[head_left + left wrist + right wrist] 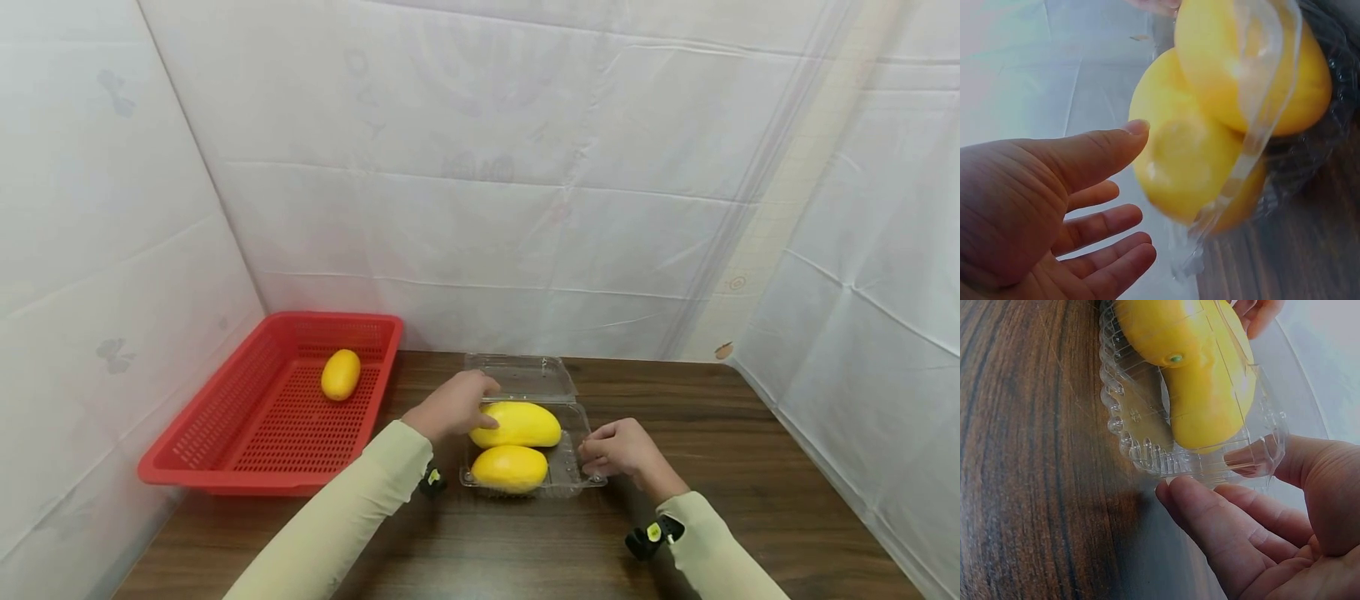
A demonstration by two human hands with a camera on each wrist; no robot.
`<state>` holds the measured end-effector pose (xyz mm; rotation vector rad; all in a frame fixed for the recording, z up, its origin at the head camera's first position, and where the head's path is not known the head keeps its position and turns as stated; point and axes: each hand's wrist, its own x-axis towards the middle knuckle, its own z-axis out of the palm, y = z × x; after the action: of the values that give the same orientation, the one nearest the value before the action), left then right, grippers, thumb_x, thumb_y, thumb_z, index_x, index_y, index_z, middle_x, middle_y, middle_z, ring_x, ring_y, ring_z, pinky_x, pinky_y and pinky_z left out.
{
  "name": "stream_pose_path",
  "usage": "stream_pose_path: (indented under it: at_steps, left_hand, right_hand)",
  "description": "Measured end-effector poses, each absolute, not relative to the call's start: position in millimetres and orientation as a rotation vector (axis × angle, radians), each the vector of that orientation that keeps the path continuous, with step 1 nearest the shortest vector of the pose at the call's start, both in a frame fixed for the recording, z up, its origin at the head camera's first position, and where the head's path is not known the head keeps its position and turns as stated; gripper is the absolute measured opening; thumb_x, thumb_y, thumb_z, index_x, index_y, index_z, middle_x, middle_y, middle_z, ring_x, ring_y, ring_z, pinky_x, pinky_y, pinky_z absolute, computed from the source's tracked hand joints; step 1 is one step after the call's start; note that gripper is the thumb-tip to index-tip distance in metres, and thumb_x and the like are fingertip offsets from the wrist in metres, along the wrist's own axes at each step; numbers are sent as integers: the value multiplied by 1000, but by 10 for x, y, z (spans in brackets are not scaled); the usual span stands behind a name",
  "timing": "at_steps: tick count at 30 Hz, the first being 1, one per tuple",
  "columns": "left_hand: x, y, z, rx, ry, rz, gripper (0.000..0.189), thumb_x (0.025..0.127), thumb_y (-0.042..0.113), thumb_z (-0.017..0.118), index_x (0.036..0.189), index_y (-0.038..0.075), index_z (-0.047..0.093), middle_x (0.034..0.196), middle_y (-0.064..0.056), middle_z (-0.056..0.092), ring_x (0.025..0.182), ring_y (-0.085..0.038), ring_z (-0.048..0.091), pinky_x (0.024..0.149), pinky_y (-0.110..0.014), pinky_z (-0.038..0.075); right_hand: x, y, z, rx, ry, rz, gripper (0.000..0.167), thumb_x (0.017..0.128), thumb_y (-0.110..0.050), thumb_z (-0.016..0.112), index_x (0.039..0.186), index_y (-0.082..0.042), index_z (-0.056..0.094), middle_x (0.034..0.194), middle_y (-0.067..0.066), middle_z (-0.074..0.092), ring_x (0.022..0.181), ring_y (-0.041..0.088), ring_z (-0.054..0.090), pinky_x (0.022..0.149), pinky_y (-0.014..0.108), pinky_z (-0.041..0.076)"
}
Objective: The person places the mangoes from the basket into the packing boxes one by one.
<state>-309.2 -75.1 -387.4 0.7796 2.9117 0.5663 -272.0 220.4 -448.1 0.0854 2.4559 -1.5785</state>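
Observation:
A clear plastic clamshell container (564, 471) lies on the table with its lid (517, 377) folded back. Inside are two yellow fruits: a longer, mango-shaped one (517, 425) at the back and a shorter oval one (510, 468) in front. My left hand (457, 406) is at the container's left side, thumb by the longer fruit and fingers loosely extended; whether the thumb touches it I cannot tell. With my right hand (618, 454) I pinch the container's right wall, thumb (1291, 459) on the inner side and fingers outside.
To the left stands a red perforated plastic basket (262, 477) with one yellow oval fruit (341, 375) in it. The dark wooden table (510, 550) meets white sheeting (480, 208) at the back and on both sides.

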Motion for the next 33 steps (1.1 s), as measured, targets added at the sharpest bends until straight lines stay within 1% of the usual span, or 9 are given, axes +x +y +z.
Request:
stream_pose_path:
  at_steps: [4, 9, 14, 16, 18, 24, 26, 33]
  left_hand:
    - [-3098, -817, -3829, 730, 2928, 591, 55, 89, 25, 82, 137, 3, 64, 136, -11, 65, 128, -29, 59, 109, -43, 49]
    - [-3105, -900, -3779, 690, 2945, 617, 54, 89, 24, 81, 137, 4, 63, 135, -12, 65, 119, -27, 62, 104, -43, 53]
    - [-3118, -976, -3745, 686, 2987, 640, 50, 89, 24, 81, 133, 6, 66, 126, -10, 68, 108, -23, 62, 98, -40, 55]
    - [-3128, -1004, -3730, 684, 3003, 651, 49, 89, 23, 81, 132, 6, 67, 124, -10, 68, 107, -23, 62, 97, -40, 55]
    - [-3139, -1036, -3715, 663, 3011, 670, 49, 88, 24, 82, 132, 6, 67, 125, -10, 68, 108, -24, 62, 98, -41, 55]
    - [-3175, -1159, -3647, 614, 3024, 737, 49, 90, 21, 80, 133, 4, 65, 133, -16, 67, 122, -31, 62, 106, -47, 51]
    - [-3197, -1203, -3622, 599, 3036, 734, 49, 91, 21, 79, 134, 3, 64, 133, -17, 66, 122, -33, 63, 106, -48, 51]
    - [-3266, -1353, -3545, 500, 3084, 695, 47, 93, 22, 76, 135, 5, 64, 133, -16, 66, 121, -33, 62, 106, -48, 51]
  right_hand:
    - [-2709, 2211, -4483, 67, 2456, -1568, 21, 90, -7, 73, 100, 11, 74, 89, 17, 76, 76, 26, 77, 68, 37, 64]
    - [-2702, 2217, -4490, 92, 2492, -1540, 18, 90, -8, 74, 98, 8, 76, 87, 15, 76, 74, 25, 76, 67, 37, 64]
    - [-2705, 2207, -4508, 95, 2499, -1550, 18, 90, -8, 74, 97, 8, 76, 87, 14, 76, 73, 25, 76, 66, 37, 63]
    - [-2710, 2205, -4521, 103, 2492, -1564, 17, 90, -7, 73, 97, 9, 75, 87, 14, 76, 73, 26, 76, 66, 38, 63]
    - [-2711, 2204, -4527, 114, 2486, -1577, 17, 89, -6, 73, 97, 9, 75, 87, 14, 76, 73, 26, 76, 66, 38, 64]
    - [-2702, 2195, -4503, 102, 2472, -1591, 18, 89, -6, 74, 98, 10, 75, 87, 15, 76, 74, 26, 76, 66, 38, 64]
    - [-2700, 2196, -4497, 92, 2471, -1587, 19, 89, -6, 74, 99, 10, 75, 88, 15, 76, 74, 26, 76, 66, 38, 64]
    - [-2705, 2201, -4509, 95, 2479, -1577, 19, 89, -6, 73, 99, 10, 75, 88, 15, 76, 74, 26, 76, 66, 38, 64]
